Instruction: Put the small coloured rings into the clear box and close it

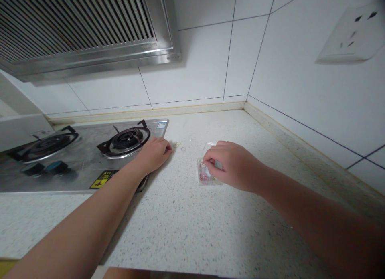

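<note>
My right hand (pixel 227 162) is over a small clear plastic box (pixel 206 181) on the speckled countertop. Its thumb and forefinger are pinched together at something small and pale that I cannot make out. Pink and yellowish shapes show in the box, whose far right part is hidden by the hand. At the right edge of the stove lies my left hand (pixel 156 152) with its fingers curled; what they hold, if anything, is hidden. Just beyond those fingertips are some thin yellowish bits (pixel 177 144) and a small ring-like shape (pixel 183 148) on the counter.
A steel gas stove (pixel 78 150) with two burners and dark knobs stands on the left. Above it hangs a slatted range hood (pixel 162 56). White tiled walls meet at the back right corner, with a power socket (pixel 345 34) on the right wall. The counter's front edge is below.
</note>
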`<state>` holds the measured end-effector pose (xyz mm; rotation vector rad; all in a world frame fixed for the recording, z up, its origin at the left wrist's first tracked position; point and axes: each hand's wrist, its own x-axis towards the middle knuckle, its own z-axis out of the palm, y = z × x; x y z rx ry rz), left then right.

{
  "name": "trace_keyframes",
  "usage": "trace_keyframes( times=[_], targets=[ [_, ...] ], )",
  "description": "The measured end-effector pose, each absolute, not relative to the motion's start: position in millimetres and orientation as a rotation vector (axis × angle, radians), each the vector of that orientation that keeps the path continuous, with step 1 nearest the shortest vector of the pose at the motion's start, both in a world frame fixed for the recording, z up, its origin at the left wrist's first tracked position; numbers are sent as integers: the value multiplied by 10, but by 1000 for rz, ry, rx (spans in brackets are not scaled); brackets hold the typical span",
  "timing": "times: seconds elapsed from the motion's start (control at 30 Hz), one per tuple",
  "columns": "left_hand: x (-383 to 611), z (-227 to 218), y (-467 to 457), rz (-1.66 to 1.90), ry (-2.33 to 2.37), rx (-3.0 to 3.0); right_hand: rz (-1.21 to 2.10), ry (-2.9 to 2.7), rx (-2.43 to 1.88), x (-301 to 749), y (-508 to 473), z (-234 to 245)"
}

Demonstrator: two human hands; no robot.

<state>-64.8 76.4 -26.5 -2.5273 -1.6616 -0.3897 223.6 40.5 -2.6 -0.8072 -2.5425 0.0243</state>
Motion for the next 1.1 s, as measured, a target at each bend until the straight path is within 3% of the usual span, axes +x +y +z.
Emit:
trace_keyframes(
  times=[0.23,0.43,1.1],
  targets=[
    [-540,-216,676,-563,-1721,-2589,15,-2539,-800,2245,419,-44],
    [-291,-119,452,-1072,-1838,-2791,22,-2530,-835,2238,400,-28],
    [66,-48,104,-1623,-1549,-3053,212,-2440,-714,2197,370,-7]
  ],
)
